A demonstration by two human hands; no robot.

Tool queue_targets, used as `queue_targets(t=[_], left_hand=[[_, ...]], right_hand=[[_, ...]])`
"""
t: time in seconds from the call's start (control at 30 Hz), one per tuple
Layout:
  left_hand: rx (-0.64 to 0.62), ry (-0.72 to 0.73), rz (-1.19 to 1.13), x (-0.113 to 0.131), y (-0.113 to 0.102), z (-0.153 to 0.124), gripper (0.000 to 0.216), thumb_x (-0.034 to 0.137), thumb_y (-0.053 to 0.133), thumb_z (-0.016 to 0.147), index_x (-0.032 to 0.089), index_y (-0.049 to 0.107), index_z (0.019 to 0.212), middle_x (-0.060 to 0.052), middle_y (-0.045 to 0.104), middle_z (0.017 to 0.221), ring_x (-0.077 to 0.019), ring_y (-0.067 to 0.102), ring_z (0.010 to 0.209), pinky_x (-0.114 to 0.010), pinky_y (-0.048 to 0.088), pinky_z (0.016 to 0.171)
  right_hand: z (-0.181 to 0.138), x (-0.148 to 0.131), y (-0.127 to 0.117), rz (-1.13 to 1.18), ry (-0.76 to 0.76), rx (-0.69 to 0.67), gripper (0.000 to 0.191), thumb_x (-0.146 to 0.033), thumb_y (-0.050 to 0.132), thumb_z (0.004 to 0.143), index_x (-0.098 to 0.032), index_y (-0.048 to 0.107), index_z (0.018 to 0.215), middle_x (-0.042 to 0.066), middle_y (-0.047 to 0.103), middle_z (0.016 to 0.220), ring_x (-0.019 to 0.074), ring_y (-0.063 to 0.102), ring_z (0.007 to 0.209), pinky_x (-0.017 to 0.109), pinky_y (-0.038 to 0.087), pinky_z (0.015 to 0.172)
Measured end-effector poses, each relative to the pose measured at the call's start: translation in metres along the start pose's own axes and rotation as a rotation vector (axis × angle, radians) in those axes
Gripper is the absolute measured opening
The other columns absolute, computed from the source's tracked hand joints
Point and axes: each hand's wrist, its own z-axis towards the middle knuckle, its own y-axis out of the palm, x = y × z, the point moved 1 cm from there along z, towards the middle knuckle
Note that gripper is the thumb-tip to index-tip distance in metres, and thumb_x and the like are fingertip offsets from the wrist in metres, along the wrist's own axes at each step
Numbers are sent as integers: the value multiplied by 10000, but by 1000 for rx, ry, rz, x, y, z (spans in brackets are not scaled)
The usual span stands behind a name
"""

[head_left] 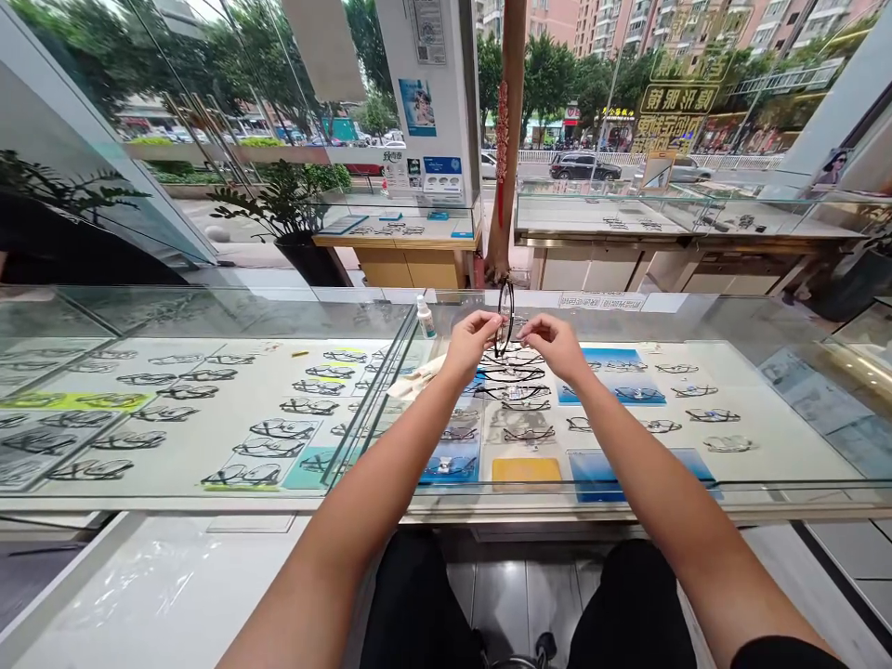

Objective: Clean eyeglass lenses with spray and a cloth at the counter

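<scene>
At the near edge, the person's black-trousered knees (418,604) are below the front of a glass display counter (522,511). Inside it, toward the near side, a yellow card or case (526,470) lies between blue cards. Rows of eyeglasses spread to the left and right.

Farther in, a pale cloth (416,379) lies on the left, beside the left forearm. Beyond it a small spray bottle (425,318) stands upright.

Both hands are raised over the counter, about its middle. The left hand (472,342) pinches a dark-rimmed pair of glasses (513,311) between thumb and fingers. The pair is upright and seen nearly edge-on, just to the right of the left fingertips and between the two hands. The right hand (554,344) is just right of the pair, its thumb and fingertips drawn narrow; whether they grip any part of it cannot be told.

The step in hand is judged to be handling this pair above the counter. The next move appears to call for a steady left pinch and light right fingertips, clear of the lenses.

On the far side, a wooden post (506,186) stands behind the pair, and a potted plant (299,209) to its left. Beyond the window, a dark car (585,166) is on the street.
</scene>
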Motion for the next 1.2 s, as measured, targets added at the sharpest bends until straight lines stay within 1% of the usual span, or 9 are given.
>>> queue_targets(t=[0.13, 0.23, 0.4, 0.63, 0.83, 0.97, 1.07, 1.13, 1.2], left_hand=[[-54, 24, -13, 0, 4, -4, 612, 702, 987, 662, 200, 747, 918, -94, 832, 1082, -222, 747, 1016, -354, 611, 889], [-53, 38, -4, 2, 5, -6, 616, 712, 996, 657, 200, 759, 904, -88, 836, 1042, -207, 742, 960, -350, 615, 880], [-58, 66, 48, 4, 5, -6, 631, 736, 981, 667, 195, 770, 912, -93, 845, 1069, -179, 717, 875, -322, 599, 813], [-75, 61, 79, 4, 6, -6, 665, 779, 950, 677, 205, 766, 958, -91, 839, 1071, -218, 739, 936, -333, 614, 800], [-67, 123, 114, 4, 4, -4, 629, 770, 922, 714, 208, 742, 931, -96, 820, 1013, -262, 763, 1024, -355, 627, 821], [-58, 140, 116, 1, 1, 0, 617, 757, 907, 733, 207, 731, 951, -100, 816, 1043, -264, 758, 1053, -367, 631, 855], [-31, 159, 141, -1, -2, 2, 595, 740, 892, 757, 204, 736, 961, -99, 814, 1049, -248, 744, 1014, -348, 615, 828], [-25, 178, 169, -2, -4, 3, 560, 718, 873, 789, 202, 743, 965, -98, 812, 1035, -240, 736, 980, -334, 598, 794], [-28, 194, 199, -3, -5, 4, 521, 691, 851, 822, 201, 748, 965, -103, 813, 1043, -241, 732, 971, -331, 588, 782]], right_hand=[[1, -1, 5, 16, 52, -9, 389, -560, 866, 744, -205, 755, 858, 23, 717, 748, 172, 608, 694, 337, 513, 696], [0, -1, 8, 40, 51, 2, 473, -622, 916, 705, -200, 767, 856, 22, 705, 760, 166, 579, 704, 327, 481, 676], [-1, -2, 7, 13, 21, 7, 514, -686, 908, 734, -203, 753, 818, 20, 677, 735, 164, 545, 695, 326, 451, 655], [0, -4, 4, 9, 9, -11, 555, -732, 887, 736, -199, 752, 808, 7, 641, 675, 154, 521, 649, 326, 443, 643], [3, 1, 2, -24, -17, 13, 550, -745, 856, 761, -211, 729, 798, 3, 642, 670, 157, 538, 633, 330, 461, 637], [3, 7, -1, -55, -14, 100, 493, -698, 819, 819, -218, 719, 862, 1, 659, 647, 167, 581, 617, 316, 468, 603], [2, 9, -5, -75, 1, 208, 442, -657, 750, 897, -223, 697, 959, 1, 705, 637, 153, 556, 542, 301, 466, 558], [0, 8, -8, -111, -19, 296, 404, -620, 702, 945, -222, 687, 1010, 26, 772, 716, 151, 570, 531, 306, 497, 572], [0, 6, -11, -159, -54, 378, 368, -577, 659, 982, -217, 690, 1050, 60, 824, 828, 164, 624, 570, 329, 547, 634]])
